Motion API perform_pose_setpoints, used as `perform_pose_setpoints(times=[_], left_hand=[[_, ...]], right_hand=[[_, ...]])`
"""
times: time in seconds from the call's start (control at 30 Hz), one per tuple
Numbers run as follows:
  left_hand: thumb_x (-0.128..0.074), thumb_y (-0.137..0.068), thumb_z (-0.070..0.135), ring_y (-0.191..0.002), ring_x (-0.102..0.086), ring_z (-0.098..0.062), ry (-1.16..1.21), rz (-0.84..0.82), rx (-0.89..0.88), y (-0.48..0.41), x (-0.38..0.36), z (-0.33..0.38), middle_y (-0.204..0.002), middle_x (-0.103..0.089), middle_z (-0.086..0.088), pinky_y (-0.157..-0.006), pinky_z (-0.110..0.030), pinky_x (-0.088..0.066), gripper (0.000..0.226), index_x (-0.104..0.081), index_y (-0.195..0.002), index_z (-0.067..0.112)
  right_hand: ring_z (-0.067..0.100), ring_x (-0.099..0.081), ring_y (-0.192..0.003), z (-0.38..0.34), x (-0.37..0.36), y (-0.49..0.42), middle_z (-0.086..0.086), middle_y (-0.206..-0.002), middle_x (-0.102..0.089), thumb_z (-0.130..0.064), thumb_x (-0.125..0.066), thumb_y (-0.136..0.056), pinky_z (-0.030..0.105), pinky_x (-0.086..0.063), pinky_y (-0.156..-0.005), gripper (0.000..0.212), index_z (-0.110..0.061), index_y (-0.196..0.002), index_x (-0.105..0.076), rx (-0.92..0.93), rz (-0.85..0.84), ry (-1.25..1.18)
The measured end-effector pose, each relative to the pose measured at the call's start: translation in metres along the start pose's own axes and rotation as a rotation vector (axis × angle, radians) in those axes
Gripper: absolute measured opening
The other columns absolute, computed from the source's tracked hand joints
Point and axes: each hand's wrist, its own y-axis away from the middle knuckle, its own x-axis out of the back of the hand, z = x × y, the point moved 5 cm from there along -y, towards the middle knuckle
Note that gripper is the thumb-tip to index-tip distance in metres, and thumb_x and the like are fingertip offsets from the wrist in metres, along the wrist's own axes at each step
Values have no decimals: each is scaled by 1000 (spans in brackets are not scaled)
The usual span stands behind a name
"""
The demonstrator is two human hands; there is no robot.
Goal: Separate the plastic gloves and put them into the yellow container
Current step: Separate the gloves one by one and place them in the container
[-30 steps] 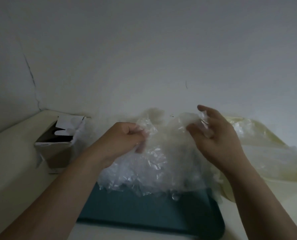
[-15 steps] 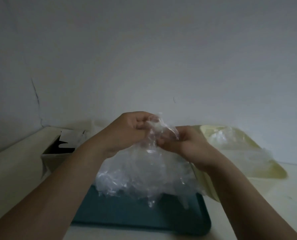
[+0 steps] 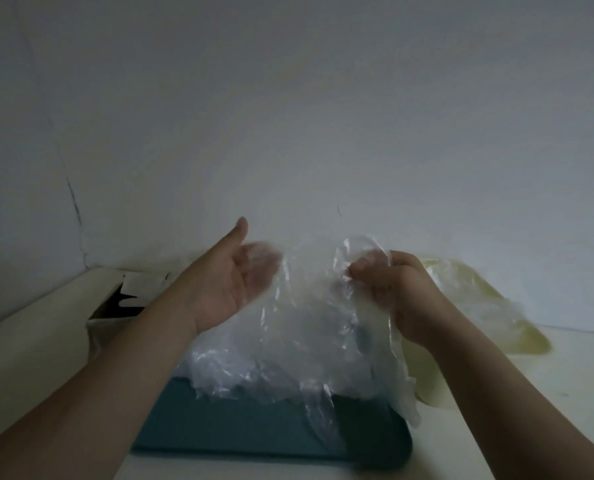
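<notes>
Change: hands that met above the pile half a second ago are now pulled apart, left hand [image 3: 233, 282] out to the left, right hand [image 3: 397, 292] to the right.
Tray [image 3: 254, 438]: teal, right before me; a heap of crumpled clear gloves [image 3: 254, 362] fills its far half.
Container [image 3: 530, 344]: yellow, just right of the tray and behind my right hand; a few clear gloves lie in it.
Box [image 3: 129, 299]: cardboard, left of the tray, flaps open, dark inside; I cannot tell what it holds.
Left hand: spread wide, palm turned right, thumb up; the fingers blur at the film's edge, so I cannot tell if they touch it.
Right hand: fingers curled tight round the top of one glove [image 3: 323, 403].
Glove: hangs from my right fist down over the heap to the tray's near part, outside the container.
</notes>
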Motion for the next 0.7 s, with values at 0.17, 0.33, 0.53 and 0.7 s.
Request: perform_pose_setpoints(times=[0.17, 0.33, 0.53, 0.7], left_hand=[[-73, -86, 50, -77, -64, -17, -209, -190, 139, 2, -11, -34, -93, -70, -5, -73, -34, -52, 50, -79, -115, 9], [-66, -101, 16, -66, -61, -14, -395, -50, -26, -8, -30, -19, -78, -64, -3, -63, -31, -49, 13, -77, -105, 10], [-67, -100, 12, -92, -73, -32, -523, 32, -173, -10, -49, 3, -113, -76, -22, -75, -41, -63, 8, -73, -101, 7], [-64, -96, 13, -99, -76, -38, -481, -254, -179, 14, -108, 17, -124, -75, -14, -77, -45, -64, 6, -66, -97, 8]], right_hand=[[30, -69, -65, 6, 2, -2, 21, -80, -64, 4, -66, -92, 33, -60, -57, 16, 19, -99, -65, -44, 19, -42], [28, -68, -61, -13, 28, -10, 21, -78, -67, -9, -70, -96, 37, -58, -57, 18, 9, -94, -71, 5, 97, 173], [19, -62, -46, -60, 108, -26, 13, -81, -78, -20, -69, -99, 26, -47, -42, 19, -1, -101, -71, -2, 226, 522], [13, -41, -34, -48, 152, -48, 9, -78, -79, -25, -71, -97, 21, -36, -41, 19, -7, -102, -71, -122, 237, 736]])
